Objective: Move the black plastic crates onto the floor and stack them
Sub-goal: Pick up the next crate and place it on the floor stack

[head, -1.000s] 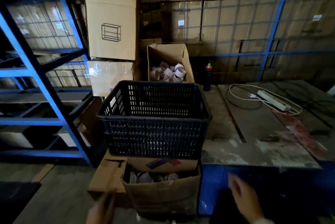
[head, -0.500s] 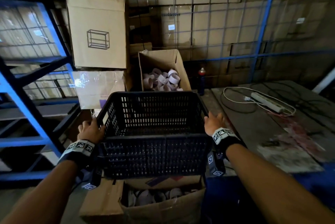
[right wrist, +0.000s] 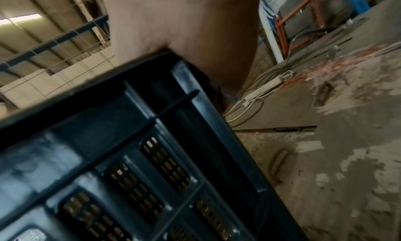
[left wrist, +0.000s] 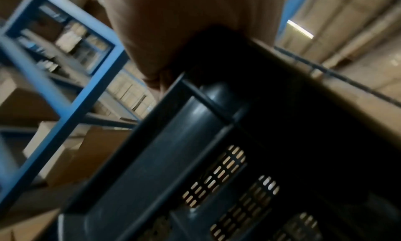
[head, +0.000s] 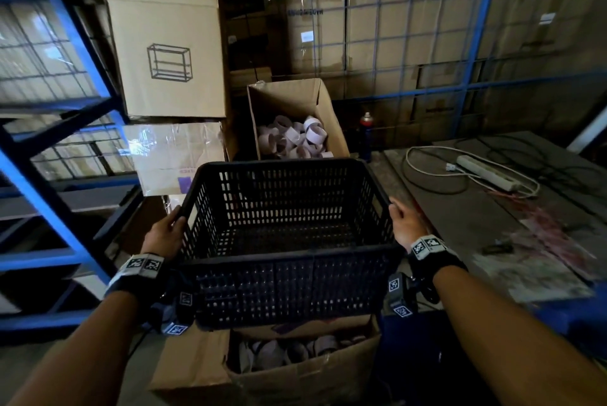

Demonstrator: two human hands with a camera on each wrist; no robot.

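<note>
A black slotted plastic crate (head: 285,287) stands empty in the middle of the head view, above an open cardboard box. My left hand (head: 166,233) grips the crate's left rim, thumb over the top edge. My right hand (head: 405,223) grips the right rim the same way. In the left wrist view my palm (left wrist: 173,39) wraps over the crate's rim (left wrist: 173,159), fingers hidden behind it. The right wrist view shows my palm (right wrist: 184,30) on the rim of the crate (right wrist: 108,141). Whether the crate rests on anything is hidden.
Below the crate lies a cardboard box of paper rolls (head: 305,376), with another box of rolls (head: 295,129) behind. A blue shelf rack (head: 42,182) stands left, a worn workbench (head: 492,234) right, carrying a power strip (head: 486,172). A spray can (head: 365,129) stands at the back.
Both hands rose from low in the frame and took hold of the crate's side rims. The crate now appears slightly larger and nearer to me.
</note>
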